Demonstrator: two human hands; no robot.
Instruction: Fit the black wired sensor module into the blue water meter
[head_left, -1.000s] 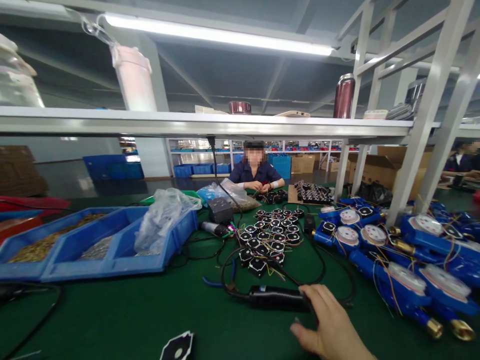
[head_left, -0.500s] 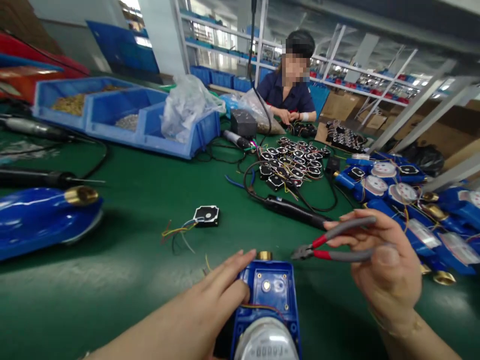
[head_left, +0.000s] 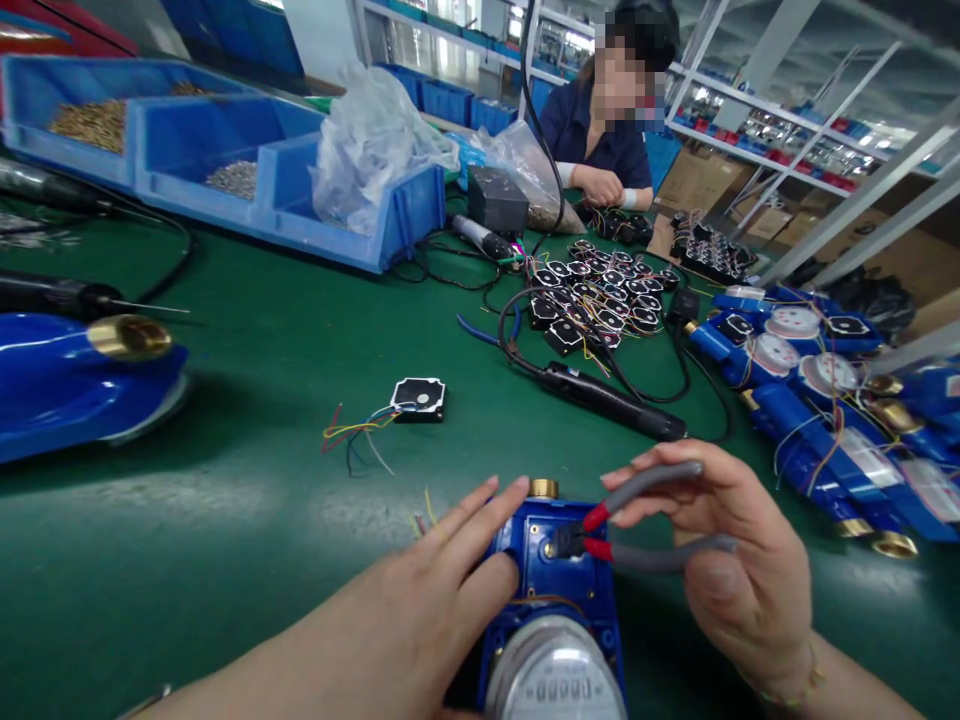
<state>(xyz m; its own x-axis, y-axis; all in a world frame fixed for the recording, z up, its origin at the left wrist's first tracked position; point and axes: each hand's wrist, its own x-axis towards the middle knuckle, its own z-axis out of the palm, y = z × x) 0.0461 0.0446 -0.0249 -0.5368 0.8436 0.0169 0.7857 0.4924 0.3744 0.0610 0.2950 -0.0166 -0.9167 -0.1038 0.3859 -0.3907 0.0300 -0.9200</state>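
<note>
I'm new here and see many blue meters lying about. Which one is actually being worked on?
The blue meter at the bottom centre: the left hand rests on it and the pliers in the right hand reach its top. The others lie untouched.

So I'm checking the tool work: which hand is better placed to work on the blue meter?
Right hand: it holds the pliers, tips at the meter. Left hand only steadies it.

Meter [head_left: 559, 600] lies nearest on table [head_left: 247, 520], left hand [head_left: 442, 590] at its left, pliers [head_left: 637, 520] over its far end; loose module [head_left: 418, 398] behind-left, bins [head_left: 225, 170] far left.
</note>
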